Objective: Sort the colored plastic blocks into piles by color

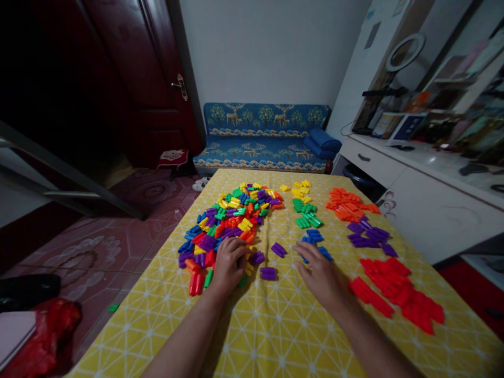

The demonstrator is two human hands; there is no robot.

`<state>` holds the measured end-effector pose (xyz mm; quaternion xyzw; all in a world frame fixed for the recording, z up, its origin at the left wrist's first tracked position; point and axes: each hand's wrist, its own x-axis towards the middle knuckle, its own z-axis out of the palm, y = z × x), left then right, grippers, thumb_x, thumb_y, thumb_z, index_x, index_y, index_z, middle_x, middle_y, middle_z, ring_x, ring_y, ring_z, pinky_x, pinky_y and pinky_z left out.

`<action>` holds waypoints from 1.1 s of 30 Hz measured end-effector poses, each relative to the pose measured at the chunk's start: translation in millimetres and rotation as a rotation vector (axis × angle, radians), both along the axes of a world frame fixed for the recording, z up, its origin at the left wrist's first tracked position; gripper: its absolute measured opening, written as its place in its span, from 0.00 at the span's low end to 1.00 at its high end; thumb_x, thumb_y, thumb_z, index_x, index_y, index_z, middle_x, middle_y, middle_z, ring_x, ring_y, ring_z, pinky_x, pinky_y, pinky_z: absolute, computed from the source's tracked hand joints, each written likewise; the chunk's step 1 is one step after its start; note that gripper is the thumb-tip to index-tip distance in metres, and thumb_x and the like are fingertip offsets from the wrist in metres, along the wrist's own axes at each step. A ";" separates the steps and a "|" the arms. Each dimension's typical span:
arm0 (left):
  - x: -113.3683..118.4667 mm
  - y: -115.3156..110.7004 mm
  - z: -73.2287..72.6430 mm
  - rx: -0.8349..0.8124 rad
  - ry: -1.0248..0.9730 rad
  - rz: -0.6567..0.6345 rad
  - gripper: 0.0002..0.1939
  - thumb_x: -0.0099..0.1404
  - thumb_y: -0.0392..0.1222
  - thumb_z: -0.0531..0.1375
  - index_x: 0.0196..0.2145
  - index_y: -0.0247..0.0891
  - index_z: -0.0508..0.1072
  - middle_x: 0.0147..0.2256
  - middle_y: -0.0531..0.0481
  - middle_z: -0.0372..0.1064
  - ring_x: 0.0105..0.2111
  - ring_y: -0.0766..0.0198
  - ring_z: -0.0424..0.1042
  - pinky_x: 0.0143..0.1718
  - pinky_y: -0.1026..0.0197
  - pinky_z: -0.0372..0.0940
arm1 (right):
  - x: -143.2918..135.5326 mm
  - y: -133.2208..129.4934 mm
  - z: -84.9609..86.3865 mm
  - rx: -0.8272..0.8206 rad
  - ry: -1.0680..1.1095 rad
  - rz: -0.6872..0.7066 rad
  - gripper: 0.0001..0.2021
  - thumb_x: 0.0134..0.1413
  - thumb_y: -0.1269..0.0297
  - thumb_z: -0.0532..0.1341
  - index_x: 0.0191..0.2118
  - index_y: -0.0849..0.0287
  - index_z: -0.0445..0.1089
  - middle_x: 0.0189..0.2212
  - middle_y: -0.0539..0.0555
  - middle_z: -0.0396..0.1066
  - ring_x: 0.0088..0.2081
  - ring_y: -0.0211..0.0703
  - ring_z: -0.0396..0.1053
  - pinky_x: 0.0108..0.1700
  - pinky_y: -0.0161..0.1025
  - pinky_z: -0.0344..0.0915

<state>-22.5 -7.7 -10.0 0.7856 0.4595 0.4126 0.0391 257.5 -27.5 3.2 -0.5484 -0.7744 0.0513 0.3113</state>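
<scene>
Ribbed plastic pieces in mixed colours form a large pile [228, 220] on the left of the table. At the pile's near right edge rests my left hand [229, 266], its fingers bent but apart, touching pieces there; what lies beneath it is hidden. Loose purple pieces [268, 273] lie between my hands. My right hand [318, 270] is open above the cloth, thumb and fingers apart. Partly behind its fingers sits a small group of blue pieces [313, 236]. Right of that hand lie red pieces [401, 291] and a purple group [368, 233].
Green pieces [307, 214], yellow pieces [301, 191] and orange pieces [346, 203] lie in separate groups farther back. A yellow patterned cloth [255, 331] covers the table. Beyond stands a blue sofa [260, 149]; a white cabinet [429, 199] is at the right.
</scene>
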 end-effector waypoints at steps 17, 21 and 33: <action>0.8 -1.9 3.3 -0.026 -0.024 -0.001 0.14 0.61 0.27 0.57 0.36 0.43 0.78 0.41 0.47 0.74 0.46 0.54 0.69 0.48 0.47 0.64 | -74.9 -26.4 17.8 -0.227 -0.079 0.157 0.15 0.56 0.64 0.63 0.49 0.41 0.71 0.44 0.47 0.72 0.39 0.41 0.73 0.36 0.34 0.67; 0.4 -1.6 2.0 -0.037 -0.014 0.003 0.14 0.61 0.27 0.57 0.37 0.43 0.78 0.42 0.47 0.74 0.47 0.54 0.69 0.49 0.47 0.64 | -76.0 -32.3 15.7 -0.245 -0.136 0.176 0.15 0.57 0.62 0.63 0.49 0.40 0.71 0.43 0.47 0.73 0.40 0.41 0.73 0.35 0.34 0.66; 0.3 1.7 0.6 -0.005 0.008 -0.003 0.13 0.61 0.27 0.57 0.36 0.43 0.78 0.41 0.47 0.74 0.46 0.55 0.69 0.50 0.47 0.63 | 136.3 87.2 4.6 0.063 0.029 -0.534 0.19 0.53 0.53 0.59 0.44 0.60 0.77 0.34 0.60 0.77 0.34 0.50 0.72 0.37 0.44 0.67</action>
